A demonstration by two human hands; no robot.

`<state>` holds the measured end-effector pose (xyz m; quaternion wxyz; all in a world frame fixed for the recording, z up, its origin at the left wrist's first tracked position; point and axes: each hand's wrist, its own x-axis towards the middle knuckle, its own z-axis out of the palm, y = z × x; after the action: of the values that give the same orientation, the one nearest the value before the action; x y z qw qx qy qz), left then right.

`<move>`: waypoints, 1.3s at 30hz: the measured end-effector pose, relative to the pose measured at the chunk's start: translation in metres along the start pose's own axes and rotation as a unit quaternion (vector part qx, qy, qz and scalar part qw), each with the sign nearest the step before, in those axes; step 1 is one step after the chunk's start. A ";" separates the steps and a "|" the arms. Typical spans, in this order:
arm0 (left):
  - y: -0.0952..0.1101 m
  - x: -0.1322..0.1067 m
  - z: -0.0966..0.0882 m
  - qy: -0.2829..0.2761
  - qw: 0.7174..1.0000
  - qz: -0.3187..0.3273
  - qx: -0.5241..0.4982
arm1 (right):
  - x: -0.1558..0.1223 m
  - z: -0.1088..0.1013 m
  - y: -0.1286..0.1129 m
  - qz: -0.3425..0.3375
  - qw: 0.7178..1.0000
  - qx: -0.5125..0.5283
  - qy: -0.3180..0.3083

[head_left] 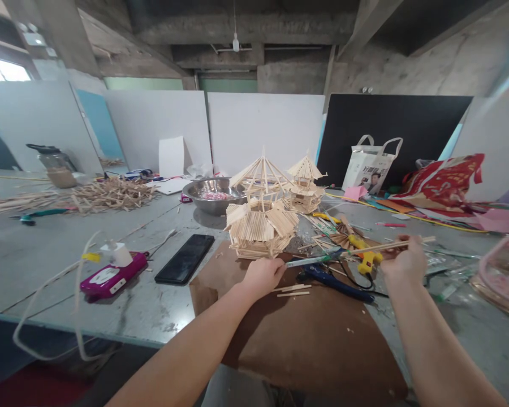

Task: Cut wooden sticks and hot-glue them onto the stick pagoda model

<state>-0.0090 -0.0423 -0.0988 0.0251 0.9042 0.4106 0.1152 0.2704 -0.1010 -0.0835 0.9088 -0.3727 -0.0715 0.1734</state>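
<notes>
My left hand [263,276] is closed and rests against the base of a small pavilion built of wooden sticks [259,225] on a brown board [305,333]; what its fingers hold is hidden. My right hand [402,261] is closed on a thin wooden stick [390,245] held level above the table. Between the hands lie a yellow glue gun [365,254], a green-handled tool [311,260] and a dark blue tool [335,282]. Two loose sticks [292,290] lie on the board.
Two more stick pavilions [280,181] and a steel bowl [214,195] stand behind. A black phone [185,258], a magenta power bank [110,277] with a white cable, a heap of sticks [110,195], a tote bag [371,167], and coloured paper [445,186] lie on the grey table [34,260].
</notes>
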 end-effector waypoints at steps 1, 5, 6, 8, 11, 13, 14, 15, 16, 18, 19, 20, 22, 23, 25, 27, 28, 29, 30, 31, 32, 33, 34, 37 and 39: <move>-0.001 0.001 0.000 0.004 1.000 -0.013 0.010 | 0.001 -0.001 -0.004 -0.003 1.000 0.012 0.010; -0.004 0.002 0.001 0.003 0.997 -0.072 0.040 | -0.003 0.002 -0.009 0.025 0.999 0.041 0.014; -0.004 0.003 0.002 0.003 0.995 -0.085 0.044 | -0.005 0.004 -0.008 0.039 0.998 0.041 0.009; -0.002 0.002 0.003 0.005 0.994 -0.101 0.047 | -0.008 0.007 -0.005 0.064 0.997 0.035 -0.007; 0.004 -0.001 0.002 0.003 0.995 -0.092 0.038 | -0.013 0.010 0.004 0.101 0.993 0.013 -0.057; 0.008 -0.002 0.000 -0.004 0.996 -0.080 0.027 | -0.019 0.012 0.011 0.128 0.986 -0.002 -0.109; 0.010 -0.003 -0.001 -0.008 0.997 -0.077 0.022 | -0.023 0.013 0.014 0.140 0.980 -0.010 -0.140; 0.012 -0.004 -0.002 -0.012 0.997 -0.076 0.018 | -0.027 0.014 0.018 0.150 0.973 -0.016 -0.173; 0.013 -0.004 -0.001 -0.017 0.997 -0.076 0.015 | -0.032 0.015 0.021 0.156 0.966 -0.024 -0.202; 0.014 -0.005 0.000 -0.016 0.997 -0.073 0.006 | -0.043 0.017 0.028 0.168 0.951 -0.045 -0.255; 0.014 -0.005 0.002 -0.011 0.998 -0.069 -0.001 | -0.048 0.018 0.030 0.171 0.945 -0.051 -0.275; 0.014 -0.005 0.003 -0.003 0.998 -0.062 -0.009 | -0.052 0.018 0.032 0.174 0.939 -0.057 -0.291; 0.014 -0.005 0.006 0.017 0.999 -0.041 -0.025 | -0.058 0.018 0.035 0.181 0.931 -0.067 -0.311; 0.014 -0.006 0.007 0.024 0.999 -0.031 -0.031 | -0.060 0.018 0.035 0.188 0.926 -0.075 -0.320; 0.014 -0.006 0.009 0.025 0.999 -0.014 -0.034 | -0.062 0.017 0.036 0.210 0.911 -0.088 -0.345; 0.014 -0.007 0.009 0.019 0.999 -0.003 -0.029 | -0.063 0.016 0.036 0.236 0.890 -0.098 -0.379; 0.014 -0.008 0.008 0.019 0.999 0.004 -0.028 | -0.064 0.015 0.037 0.248 0.880 -0.101 -0.392; 0.015 -0.009 0.007 0.023 0.999 0.015 -0.031 | -0.065 0.015 0.038 0.258 0.872 -0.103 -0.402; 0.015 -0.009 0.005 0.029 0.998 0.030 -0.039 | -0.066 0.015 0.039 0.266 0.866 -0.104 -0.410; 0.016 -0.010 0.004 0.036 0.997 0.048 -0.049 | -0.068 0.014 0.040 0.273 0.862 -0.106 -0.414; 0.017 -0.012 0.002 0.041 0.995 0.066 -0.061 | -0.069 0.014 0.041 0.280 0.858 -0.108 -0.417; 0.018 -0.013 0.000 0.045 0.993 0.080 -0.072 | -0.071 0.014 0.042 0.285 0.855 -0.110 -0.419; 0.019 -0.013 -0.001 0.047 0.992 0.090 -0.081 | -0.072 0.014 0.042 0.289 0.853 -0.112 -0.420; 0.020 -0.014 0.000 0.052 0.992 0.084 -0.080 | -0.075 0.014 0.044 0.296 0.851 -0.113 -0.419; 0.018 -0.012 0.004 0.056 0.994 0.064 -0.069 | -0.075 0.014 0.044 0.297 0.853 -0.107 -0.417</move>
<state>-0.0022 -0.0634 -0.1025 0.0573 0.9170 0.3432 0.1949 0.1856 -0.0899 -0.1043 0.6537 -0.3641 -0.3477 0.5650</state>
